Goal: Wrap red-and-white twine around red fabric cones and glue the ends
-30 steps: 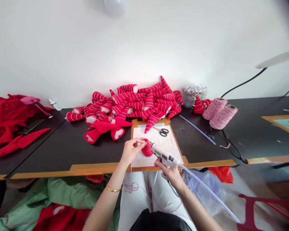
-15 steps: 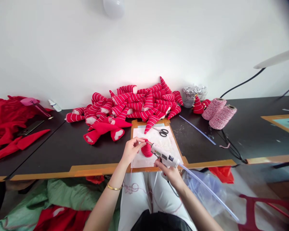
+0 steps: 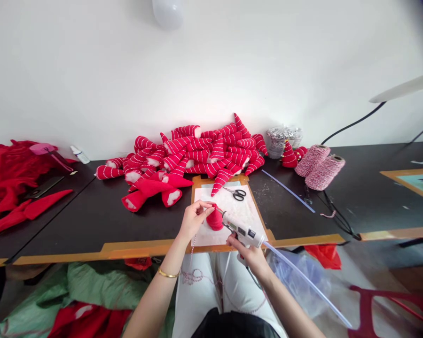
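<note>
Clearly, the left hand (image 3: 193, 218) has its grip pinching string (image 3: 194, 241) by the far end of the red cone (image 3: 215, 221) — the glue gun (image 3: 242, 228) (clasped in the right hand (image 3: 249, 255)) points there from the right.

White glue gun (image 3: 242, 228) points at red cone (image 3: 215, 220).

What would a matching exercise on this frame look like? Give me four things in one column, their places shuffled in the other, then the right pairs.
Things
1. Glue gun
2. Scissors
3. Twine spools
4. White bottle

Places
A. On the black table, right of the striped red pile
B. Near the wall, left of that pile
C. Held in the right hand
D. Lying on the white sheet

Pairs: 1-C, 2-D, 3-A, 4-B
</note>
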A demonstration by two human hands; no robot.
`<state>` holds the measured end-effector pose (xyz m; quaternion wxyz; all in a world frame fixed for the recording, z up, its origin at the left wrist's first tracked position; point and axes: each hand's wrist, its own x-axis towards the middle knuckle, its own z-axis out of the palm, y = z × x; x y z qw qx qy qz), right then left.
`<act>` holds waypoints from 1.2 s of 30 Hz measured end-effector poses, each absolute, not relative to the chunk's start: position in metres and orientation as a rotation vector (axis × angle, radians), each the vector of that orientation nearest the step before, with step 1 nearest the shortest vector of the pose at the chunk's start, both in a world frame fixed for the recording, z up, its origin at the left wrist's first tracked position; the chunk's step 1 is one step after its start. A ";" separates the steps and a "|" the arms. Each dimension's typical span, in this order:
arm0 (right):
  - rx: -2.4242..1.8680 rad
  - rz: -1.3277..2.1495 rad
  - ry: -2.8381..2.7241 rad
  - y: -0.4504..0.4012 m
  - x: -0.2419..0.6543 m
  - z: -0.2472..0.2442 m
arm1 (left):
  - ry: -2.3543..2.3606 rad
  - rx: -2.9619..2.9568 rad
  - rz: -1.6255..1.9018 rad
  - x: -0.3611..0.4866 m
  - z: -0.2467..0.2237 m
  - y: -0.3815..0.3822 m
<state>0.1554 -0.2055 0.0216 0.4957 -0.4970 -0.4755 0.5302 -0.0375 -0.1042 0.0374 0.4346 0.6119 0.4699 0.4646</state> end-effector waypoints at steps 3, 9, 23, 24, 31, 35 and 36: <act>-1.177 1.277 -1.168 -0.203 0.154 0.018 | 1.152 1.516 1.162 -0.037 0.038 -0.105; -1.175 1.271 -1.196 -0.201 0.154 0.021 | 1.133 1.524 1.172 -0.036 0.039 -0.106; -1.189 1.258 -1.181 -0.201 0.154 0.022 | 1.151 1.546 1.170 -0.036 0.036 -0.105; -1.183 1.257 -1.183 -0.201 0.153 0.022 | 1.148 1.548 1.172 -0.036 0.037 -0.106; -1.185 1.248 -1.177 -0.201 0.153 0.020 | 1.170 1.555 1.180 -0.037 0.037 -0.106; -1.175 1.246 -1.178 -0.199 0.154 0.014 | 1.166 1.544 1.183 -0.035 0.038 -0.106; -1.179 1.241 -1.180 -0.199 0.154 0.013 | 1.166 1.540 1.185 -0.035 0.038 -0.106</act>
